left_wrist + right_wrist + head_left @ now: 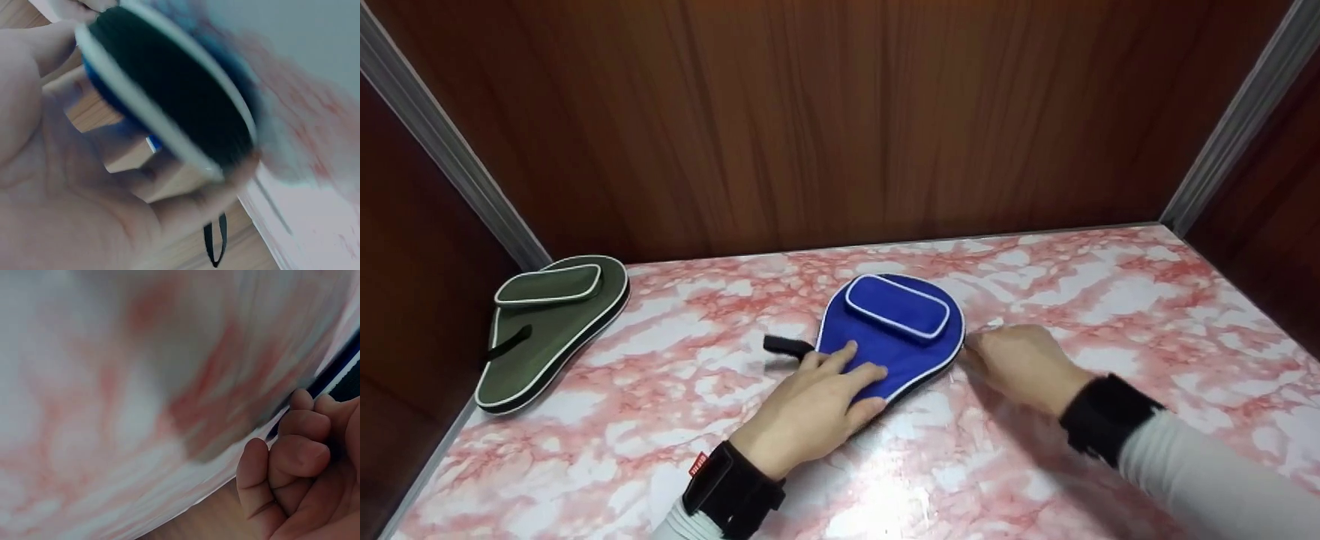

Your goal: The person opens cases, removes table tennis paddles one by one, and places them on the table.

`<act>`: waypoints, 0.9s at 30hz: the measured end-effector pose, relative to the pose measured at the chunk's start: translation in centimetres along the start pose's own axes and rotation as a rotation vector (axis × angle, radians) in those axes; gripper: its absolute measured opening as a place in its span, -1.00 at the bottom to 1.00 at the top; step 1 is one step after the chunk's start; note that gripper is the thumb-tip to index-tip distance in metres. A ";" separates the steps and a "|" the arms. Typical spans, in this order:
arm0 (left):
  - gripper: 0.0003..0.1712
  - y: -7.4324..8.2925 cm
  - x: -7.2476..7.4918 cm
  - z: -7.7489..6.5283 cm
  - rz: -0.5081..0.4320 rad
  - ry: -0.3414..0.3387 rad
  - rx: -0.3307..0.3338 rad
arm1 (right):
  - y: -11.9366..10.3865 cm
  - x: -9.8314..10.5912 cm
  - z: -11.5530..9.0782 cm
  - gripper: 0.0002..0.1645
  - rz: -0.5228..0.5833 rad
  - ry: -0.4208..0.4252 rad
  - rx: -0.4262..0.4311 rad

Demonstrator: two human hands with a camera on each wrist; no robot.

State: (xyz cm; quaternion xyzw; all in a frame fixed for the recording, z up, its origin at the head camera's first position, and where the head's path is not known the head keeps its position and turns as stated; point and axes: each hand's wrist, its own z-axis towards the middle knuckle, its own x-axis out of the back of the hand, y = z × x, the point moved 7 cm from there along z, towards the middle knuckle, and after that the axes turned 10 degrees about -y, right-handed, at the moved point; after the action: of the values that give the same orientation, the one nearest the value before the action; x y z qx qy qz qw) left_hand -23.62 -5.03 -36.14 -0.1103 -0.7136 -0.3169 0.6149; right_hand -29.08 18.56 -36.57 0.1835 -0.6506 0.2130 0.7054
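Note:
A blue table tennis bat case (896,311) with white piping lies on the table, its raised ball pocket (898,306) facing up and its narrow end towards me. Across that narrow end my left hand (814,409) rests with fingers spread over the blue fabric, thumb along the right edge. The black zipped side (169,84) shows close up in the left wrist view. At the case's right edge, my right hand (1024,367) has its fingers curled, thumb and forefinger pinching at the zip; the pull itself is hidden. A black strap loop (787,346) sticks out left.
An olive green case (551,330) of the same shape lies at the left, against the side wall. The table (697,450) has a red and white marbled top. Brown wood-grain panels (840,127) stand behind it and at both sides.

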 end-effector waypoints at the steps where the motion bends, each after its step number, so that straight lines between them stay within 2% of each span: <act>1: -0.51 0.1 0.0 0.0 0.006 0.002 -0.017 | 0.4 0.1 0.4 -0.67 0.004 -0.001 -0.012; 5: -0.54 0.5 0.0 0.0 0.018 0.007 -0.044 | 1.5 0.1 1.6 -0.69 0.000 -0.009 -0.033; 10: -0.54 0.6 0.0 0.1 0.038 0.022 -0.033 | 1.4 -0.2 2.1 -0.71 -0.004 -0.021 -0.016; 27: -0.55 0.7 -0.1 0.0 0.042 0.029 -0.028 | -1.4 -0.6 0.8 -0.72 -0.082 -0.004 -0.013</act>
State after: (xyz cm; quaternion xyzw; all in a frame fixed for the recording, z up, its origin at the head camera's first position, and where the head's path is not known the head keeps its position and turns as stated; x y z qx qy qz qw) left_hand -23.24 -4.49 -36.00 -0.1291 -0.6978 -0.3155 0.6300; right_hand -29.03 16.97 -37.13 0.2060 -0.6454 0.1791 0.7134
